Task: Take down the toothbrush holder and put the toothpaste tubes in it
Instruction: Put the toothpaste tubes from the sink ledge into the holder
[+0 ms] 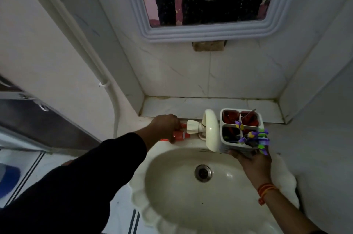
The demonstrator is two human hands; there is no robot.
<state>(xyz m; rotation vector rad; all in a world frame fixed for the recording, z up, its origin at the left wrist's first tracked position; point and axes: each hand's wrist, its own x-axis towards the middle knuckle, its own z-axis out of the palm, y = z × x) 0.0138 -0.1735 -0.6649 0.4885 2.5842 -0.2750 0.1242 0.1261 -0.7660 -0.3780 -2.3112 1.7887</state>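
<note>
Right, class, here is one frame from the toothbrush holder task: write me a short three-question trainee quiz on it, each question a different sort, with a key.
1. True or false: the toothbrush holder is resting on the ledge behind the sink.
2. Which hand is on the toothpaste tubes? A) left hand B) right hand C) neither
3. Fill in: the holder is divided into ___ compartments.

Key: 1. False, the right hand holds it up beside the tap. 2. A. 3. Four.
</note>
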